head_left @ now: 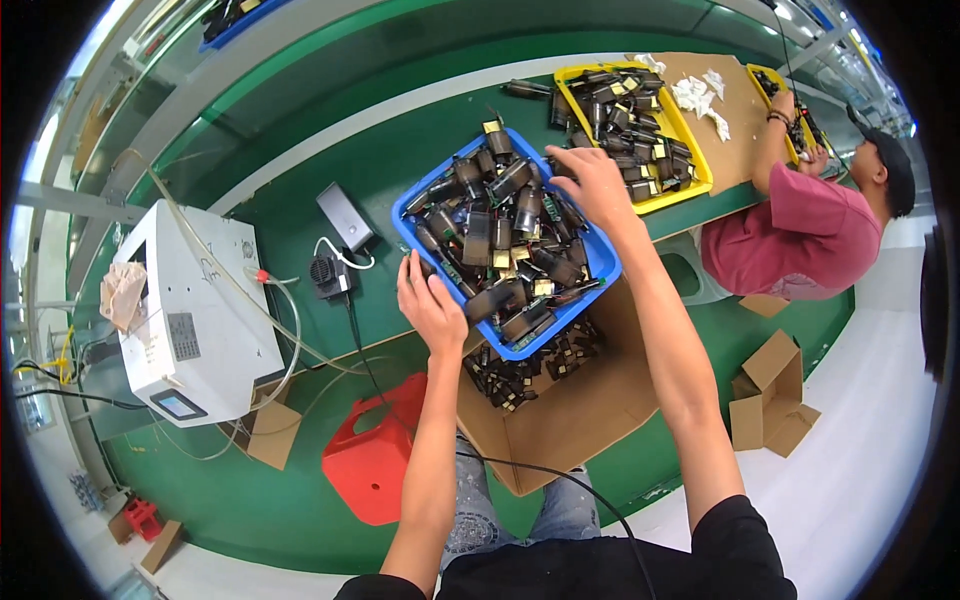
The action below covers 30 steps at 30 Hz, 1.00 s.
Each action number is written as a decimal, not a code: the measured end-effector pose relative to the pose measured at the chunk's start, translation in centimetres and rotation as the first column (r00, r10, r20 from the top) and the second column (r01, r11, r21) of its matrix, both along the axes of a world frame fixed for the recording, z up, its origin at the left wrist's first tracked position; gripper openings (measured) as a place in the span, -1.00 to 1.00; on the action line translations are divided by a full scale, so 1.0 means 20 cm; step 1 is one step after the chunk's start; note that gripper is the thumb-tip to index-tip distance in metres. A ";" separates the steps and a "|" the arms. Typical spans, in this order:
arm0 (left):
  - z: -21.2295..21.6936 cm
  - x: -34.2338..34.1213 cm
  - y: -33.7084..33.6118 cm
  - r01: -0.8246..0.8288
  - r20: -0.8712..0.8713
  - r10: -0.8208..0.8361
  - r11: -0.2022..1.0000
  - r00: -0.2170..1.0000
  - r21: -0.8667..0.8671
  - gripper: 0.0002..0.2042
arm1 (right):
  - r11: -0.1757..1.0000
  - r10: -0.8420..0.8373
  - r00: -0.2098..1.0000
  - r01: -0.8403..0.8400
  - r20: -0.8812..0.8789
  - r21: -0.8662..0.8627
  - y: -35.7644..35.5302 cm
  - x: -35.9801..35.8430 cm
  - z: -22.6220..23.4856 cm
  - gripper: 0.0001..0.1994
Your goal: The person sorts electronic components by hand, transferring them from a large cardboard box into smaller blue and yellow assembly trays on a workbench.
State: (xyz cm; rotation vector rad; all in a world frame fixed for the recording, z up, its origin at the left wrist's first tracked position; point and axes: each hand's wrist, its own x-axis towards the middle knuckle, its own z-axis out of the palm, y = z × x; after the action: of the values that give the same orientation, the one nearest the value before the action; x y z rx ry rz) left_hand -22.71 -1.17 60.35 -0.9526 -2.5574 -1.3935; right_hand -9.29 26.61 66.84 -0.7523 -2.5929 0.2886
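A blue plastic tray [607, 262] is heaped with dark translucent cylindrical parts [477, 238], some showing green circuit boards and yellow pieces. Its far end is over the green table, while its near end hangs above an open cardboard box [565, 420]. My left hand [432, 305] grips the tray's left rim, fingers bent along the edge. On the opposite side, my right hand [597, 185] has the upper right rim between thumb and fingers. More of the same dark parts [510, 380] lie in the box, partly hidden beneath the tray.
A yellow tray [697, 150] of similar parts stands to the right. Beyond it, a person in a pink shirt [790, 235] works at another yellow tray. At left are a white machine [205, 310], a grey box [345, 217] and cables. A red stool [375, 460] is beside my legs.
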 end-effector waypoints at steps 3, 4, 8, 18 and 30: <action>0.00 0.02 0.07 -0.057 0.069 0.054 0.998 0.996 0.039 -0.54 | 0.993 -0.097 0.990 0.090 -0.098 -0.075 -0.13 0.09 0.08 -0.52; 0.01 0.03 0.10 -0.063 0.079 0.056 0.994 0.995 0.085 -0.54 | 0.971 -0.181 0.974 0.155 -0.136 -0.181 -0.18 0.15 0.09 -0.53; 0.02 0.02 0.11 -0.123 0.120 0.108 0.985 0.987 0.124 -0.54 | 0.841 -0.383 0.908 0.267 -0.171 -0.470 -0.45 0.31 0.10 -0.52; 0.20 -0.07 0.22 -0.047 -0.011 0.053 0.946 0.999 0.320 -0.54 | 0.832 -0.463 0.868 0.355 -0.180 -0.426 -0.58 0.48 -0.03 -0.61; 0.23 -0.26 0.32 0.466 -0.050 -0.465 0.885 0.884 -0.003 -0.58 | 0.765 -0.502 0.848 0.346 -0.168 -0.543 -0.63 0.54 0.06 -0.72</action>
State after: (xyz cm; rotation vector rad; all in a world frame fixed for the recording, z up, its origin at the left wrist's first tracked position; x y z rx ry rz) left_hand -27.97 5.18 65.03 -1.6629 -2.3743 -1.4489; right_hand 1.58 14.09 68.14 -1.3376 -1.9811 0.8722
